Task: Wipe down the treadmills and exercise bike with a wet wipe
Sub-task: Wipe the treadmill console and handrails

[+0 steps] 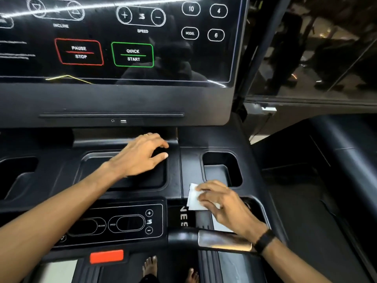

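Pressing folded wet wipe (194,198) under our right hand (222,203) fingers on treadmill console (191,166); left hand (140,155) spread, bracing. Screen, handles, bike likely remain.

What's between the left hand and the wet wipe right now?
Head view: only bare black console separates the left hand from the wet wipe.
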